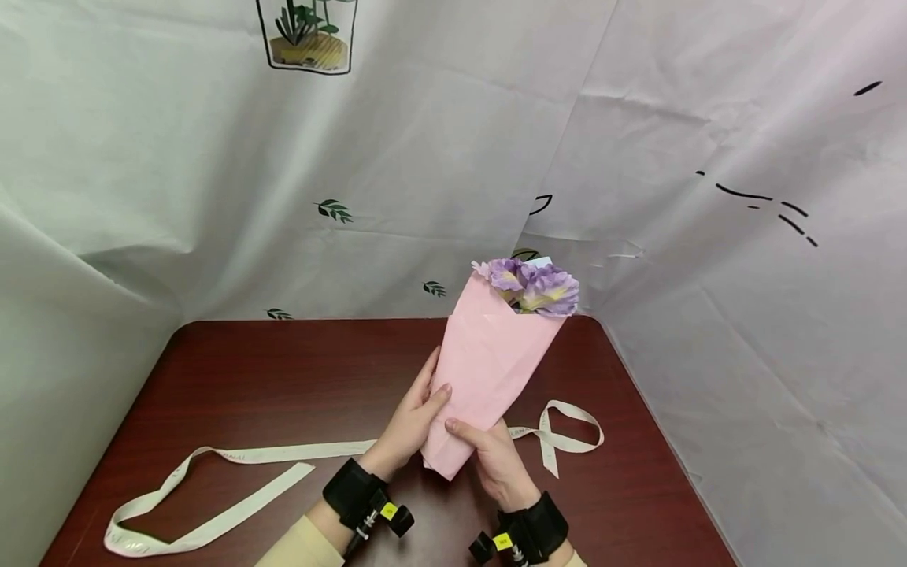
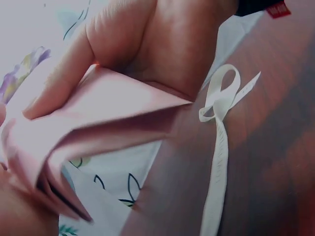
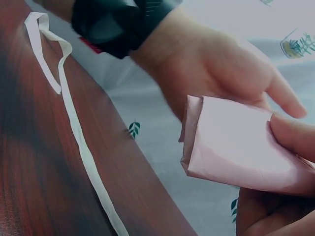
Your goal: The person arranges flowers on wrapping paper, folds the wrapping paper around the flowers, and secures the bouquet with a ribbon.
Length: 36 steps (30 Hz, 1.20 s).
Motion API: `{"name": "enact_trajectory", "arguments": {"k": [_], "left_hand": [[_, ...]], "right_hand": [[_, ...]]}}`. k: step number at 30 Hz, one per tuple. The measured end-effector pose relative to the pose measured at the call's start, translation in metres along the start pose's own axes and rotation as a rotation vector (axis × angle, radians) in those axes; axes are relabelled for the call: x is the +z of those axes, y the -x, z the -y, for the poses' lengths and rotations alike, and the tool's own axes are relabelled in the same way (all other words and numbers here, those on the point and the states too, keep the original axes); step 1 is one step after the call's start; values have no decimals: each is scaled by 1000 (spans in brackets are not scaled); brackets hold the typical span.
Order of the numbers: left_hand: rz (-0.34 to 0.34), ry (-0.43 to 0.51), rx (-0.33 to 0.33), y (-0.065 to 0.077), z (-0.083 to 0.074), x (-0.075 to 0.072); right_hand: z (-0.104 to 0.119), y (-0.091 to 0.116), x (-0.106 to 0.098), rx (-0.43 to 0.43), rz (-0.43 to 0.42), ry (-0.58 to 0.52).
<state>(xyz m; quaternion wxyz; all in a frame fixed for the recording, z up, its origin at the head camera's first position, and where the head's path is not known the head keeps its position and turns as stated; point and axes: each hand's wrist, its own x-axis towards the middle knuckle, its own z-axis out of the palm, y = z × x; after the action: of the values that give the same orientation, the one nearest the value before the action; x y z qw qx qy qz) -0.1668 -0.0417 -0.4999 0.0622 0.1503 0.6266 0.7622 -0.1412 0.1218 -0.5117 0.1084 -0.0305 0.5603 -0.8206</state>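
Note:
A bouquet wrapped in pink paper (image 1: 489,354) is held tilted above the table, its purple and yellow flowers (image 1: 549,290) showing at the upper end. My left hand (image 1: 409,416) holds its left side, thumb on the front of the paper. Lower down, my right hand (image 1: 498,463) grips the right side, its thumb pressed across the front. The folded bottom end of the wrapping (image 3: 236,142) shows between both hands in the right wrist view. In the left wrist view, open folds gape along the paper (image 2: 113,105). Fingers behind the bouquet are mostly hidden.
A long white printed ribbon (image 1: 283,453) lies across the dark red table (image 1: 283,362), passing behind the hands and bouquet. Its left part bends back toward the front; a loop (image 1: 591,437) lies at the right. White printed cloth (image 1: 397,157) hangs around the table.

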Motion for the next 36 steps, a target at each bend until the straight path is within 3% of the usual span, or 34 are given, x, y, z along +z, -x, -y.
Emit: {"name": "enact_trajectory", "arguments": {"k": [4, 12, 16, 20, 22, 24, 27, 29, 31, 36], "left_hand": [[21, 98, -31, 6, 6, -5], [-41, 186, 19, 10, 17, -12], [-35, 209, 40, 11, 18, -14], [-51, 242, 30, 11, 18, -15], [-82, 212, 16, 11, 18, -14], [-128, 116, 25, 12, 19, -14], [-191, -75, 87, 13, 20, -13], [-209, -123, 120, 15, 20, -11], [-178, -80, 125, 17, 18, -9], [-84, 156, -4, 23, 14, -6]], "right_hand": [[2, -2, 1, -5, -34, -38], [2, -2, 3, 11, -48, -126], [1, -2, 3, 6, -52, -165], [1, -2, 4, -8, -35, -181], [1, -2, 4, -13, -32, -185], [1, -2, 4, -13, -40, -185], [1, -1, 3, -14, -57, -182], [1, -1, 2, -17, -68, -171], [1, -1, 1, -23, -70, -153], [0, -1, 1, -39, -72, -100]]}}
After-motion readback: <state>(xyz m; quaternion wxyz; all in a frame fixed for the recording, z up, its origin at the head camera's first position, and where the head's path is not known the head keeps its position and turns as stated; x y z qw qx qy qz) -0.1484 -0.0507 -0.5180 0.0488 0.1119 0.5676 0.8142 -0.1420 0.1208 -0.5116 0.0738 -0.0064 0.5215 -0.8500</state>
